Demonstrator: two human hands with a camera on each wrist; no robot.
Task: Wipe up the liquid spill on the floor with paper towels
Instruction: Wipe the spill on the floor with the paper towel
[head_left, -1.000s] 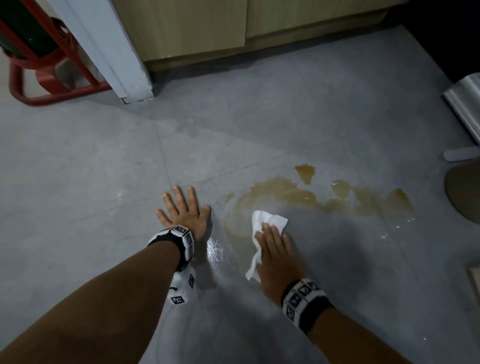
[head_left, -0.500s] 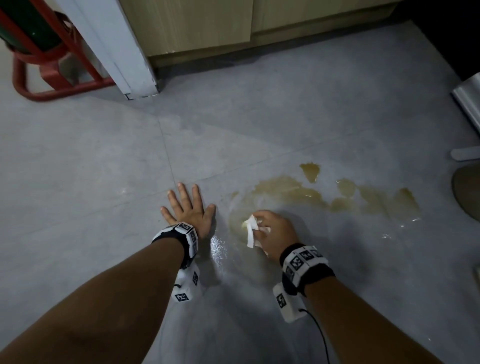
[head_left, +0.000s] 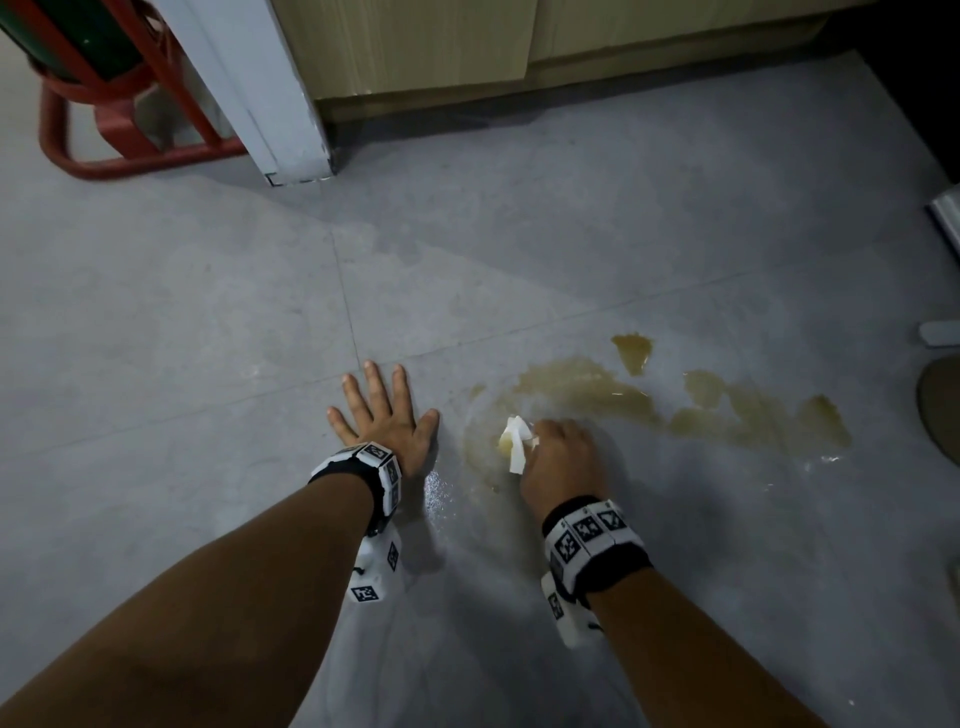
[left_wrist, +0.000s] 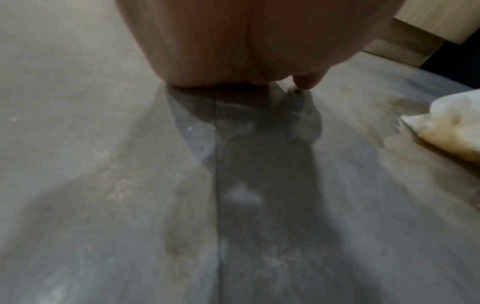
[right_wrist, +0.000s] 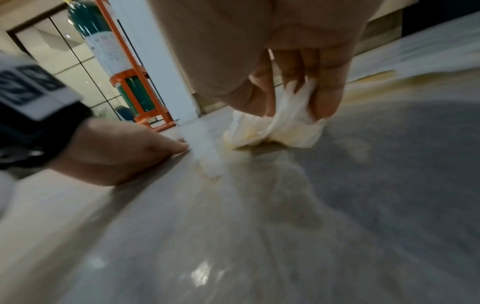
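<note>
The crumpled white paper towel (head_left: 517, 441) is stained yellow along its lower folds. The pooled liquid spill (head_left: 727, 415) is amber-brown against the mottled grey tile floor (head_left: 182, 338), crossed by thin darker grout lines. Both fabric wristbands (head_left: 592, 545) are black, carrying white squares printed with black marker patterns. The metal tube stand (head_left: 130, 166) is red; the wooden cabinet (head_left: 415, 47) is pale tan.

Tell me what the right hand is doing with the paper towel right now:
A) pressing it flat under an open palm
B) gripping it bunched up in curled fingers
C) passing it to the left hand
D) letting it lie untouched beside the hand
B: the right hand has its fingers curled round the bunched, yellow-stained paper towel at the near edge of the spill, while the left hand lies flat on the floor.
</note>
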